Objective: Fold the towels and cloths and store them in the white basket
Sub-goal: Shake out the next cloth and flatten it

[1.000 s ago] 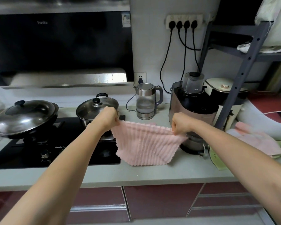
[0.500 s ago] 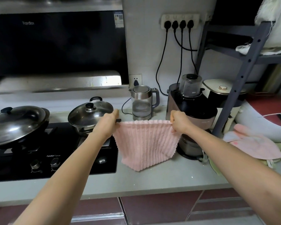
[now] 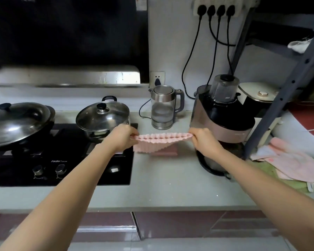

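A pink cloth (image 3: pixel 159 144) is being held stretched between the left hand (image 3: pixel 122 137) and the right hand (image 3: pixel 203 140), each pinching one end of its top edge. The fingers of both hands are being kept curled tight round the fabric, thumbs and fingertips closed on it. Below the fingers, the cloth is being draped down onto the counter (image 3: pixel 167 185), its lower part lying flat there while the pinched edge is being carried above it.

A fold appears to be in hand: the top edge is probably being brought over the part already resting below. The next move is judged to call for the held edge being lowered evenly and matched to the far or near border, both corners being released together so that no skew is left.

To the right of the right fingers, more pink cloths (image 3: pixel 294 163) are lying in a loose heap, seemingly not yet folded. Beyond the left fingers a lidded pot (image 3: pixel 102 115) is standing; between and beyond both hands, a kettle (image 3: pixel 163 107).

The white basket is not being shown anywhere. How many layers the cloth already has cannot be told, and the heap's right side is being cut off by the frame edge.
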